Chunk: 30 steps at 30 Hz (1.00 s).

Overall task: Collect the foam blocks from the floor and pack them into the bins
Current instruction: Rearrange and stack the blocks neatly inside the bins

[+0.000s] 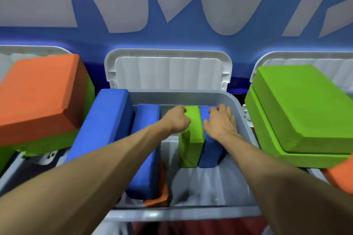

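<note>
Both my arms reach down into the middle grey bin (191,213). A green foam block (192,139) stands on edge inside it, pressed against a blue block (211,154) on its right. My left hand (176,118) is curled over the green block's top left edge and grips it. My right hand (220,122) lies on top of the blue block with fingers bent over its far end. On the bin's left side stand two more blue blocks (103,126) (146,150), with an orange block (158,196) partly hidden under them.
The bin's white lid (168,68) stands open against the blue wall. A left bin holds an orange block (40,91) stacked on green ones. A right bin carries two green blocks (298,108) above an orange one (340,177). Bare bin floor (206,185) shows at the front.
</note>
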### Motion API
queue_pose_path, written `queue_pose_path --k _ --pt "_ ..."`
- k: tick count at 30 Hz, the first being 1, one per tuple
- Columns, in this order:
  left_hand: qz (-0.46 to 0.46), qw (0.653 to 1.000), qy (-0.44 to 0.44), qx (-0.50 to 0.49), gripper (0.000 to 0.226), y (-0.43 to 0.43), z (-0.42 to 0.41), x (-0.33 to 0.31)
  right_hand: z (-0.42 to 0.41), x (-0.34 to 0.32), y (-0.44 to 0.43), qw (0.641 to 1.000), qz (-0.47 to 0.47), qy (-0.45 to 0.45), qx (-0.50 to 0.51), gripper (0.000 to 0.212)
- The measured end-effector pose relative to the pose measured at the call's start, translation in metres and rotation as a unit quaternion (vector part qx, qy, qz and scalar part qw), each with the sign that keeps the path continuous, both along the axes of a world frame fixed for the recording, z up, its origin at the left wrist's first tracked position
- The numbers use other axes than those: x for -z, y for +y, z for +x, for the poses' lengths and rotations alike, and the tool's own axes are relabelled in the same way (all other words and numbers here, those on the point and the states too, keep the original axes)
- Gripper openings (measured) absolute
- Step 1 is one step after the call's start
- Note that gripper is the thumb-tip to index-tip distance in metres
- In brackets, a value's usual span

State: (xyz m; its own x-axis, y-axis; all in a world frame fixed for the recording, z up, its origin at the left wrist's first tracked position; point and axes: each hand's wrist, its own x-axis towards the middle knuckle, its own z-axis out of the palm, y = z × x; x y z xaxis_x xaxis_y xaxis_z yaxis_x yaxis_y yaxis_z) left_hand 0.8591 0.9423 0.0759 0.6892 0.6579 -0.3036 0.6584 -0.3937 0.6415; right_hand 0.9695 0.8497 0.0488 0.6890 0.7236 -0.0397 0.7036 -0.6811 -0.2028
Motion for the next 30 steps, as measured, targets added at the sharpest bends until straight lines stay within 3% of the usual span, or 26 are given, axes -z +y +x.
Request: queue_pose_path --k 3,7,12,16,19,20,25,27,30 --pt "0.052 0.994 -0.086 0.039 0.042 0.008 -0.026 -0.043 -0.018 -0.016 0.02 0.997 0.032 0.036 -0.053 0.035" --pt "0.151 0.981 -0.065 0.105 0.041 0.023 -0.074 -0.076 -0.053 -0.036 0.041 0.986 0.018 0.133 -0.102 0.042" --pt "0.29 0.952 -0.029 0.096 0.042 0.039 -0.141 -0.085 -0.093 -0.044 0.053 0.96 -0.011 0.259 -0.105 0.06" --pt "0.341 0.935 0.045 0.084 0.05 0.041 -0.18 -0.067 -0.122 -0.043 0.059 0.93 -0.048 0.355 -0.081 0.104" --pt "0.282 0.952 0.066 0.093 0.055 0.038 -0.191 -0.054 -0.13 -0.027 0.058 0.907 -0.1 0.395 -0.109 0.147" --pt "0.256 0.959 0.065 0.1 0.055 0.037 -0.192 -0.053 -0.128 -0.02 0.057 0.897 -0.093 0.417 -0.112 0.15" --pt "0.121 0.988 -0.032 0.091 0.059 0.033 -0.19 -0.054 -0.099 -0.016 0.046 0.867 -0.038 0.493 -0.062 0.121" --pt "0.094 0.992 -0.082 0.016 0.062 0.028 -0.188 -0.051 -0.093 -0.024 0.041 0.89 -0.006 0.452 -0.056 0.106" --pt "0.052 0.99 -0.11 -0.077 0.066 0.018 -0.187 -0.049 -0.093 -0.037 0.034 0.943 -0.005 0.313 -0.11 0.077"
